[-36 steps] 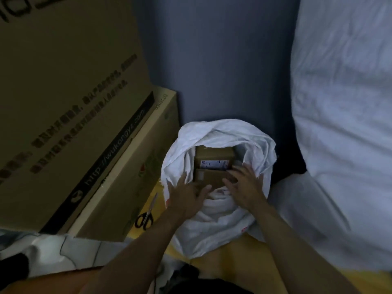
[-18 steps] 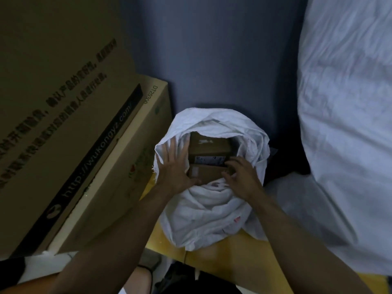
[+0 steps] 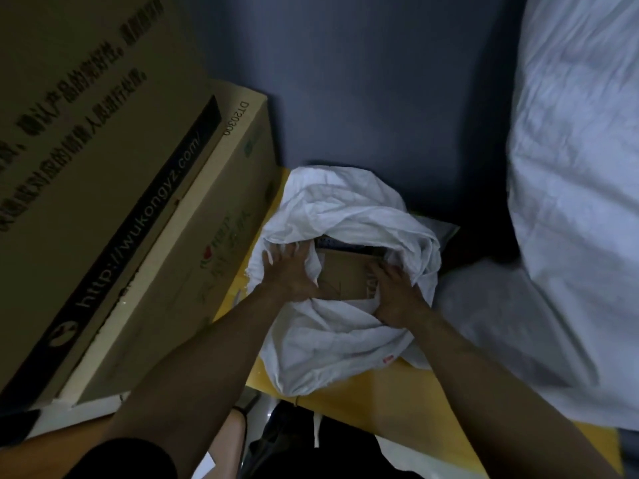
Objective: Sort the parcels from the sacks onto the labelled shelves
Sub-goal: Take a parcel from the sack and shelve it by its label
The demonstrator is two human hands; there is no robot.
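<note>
Bare left arm (image 3: 193,368) and right arm (image 3: 484,375) reach forward and down from the bottom of the frame, drawing closer toward the wrists. The left hand (image 3: 288,274) lies palm down, fingers straight and fanned, pressing on the sack (image 3: 332,337); a dark short sleeve (image 3: 135,458) shows at that upper arm. The right hand (image 3: 397,295), also palm down, sits near the left but apart from it, fingers (image 3: 383,271) bent at the tips along the parcel (image 3: 345,278) edge; whether they grip cannot be told
</note>
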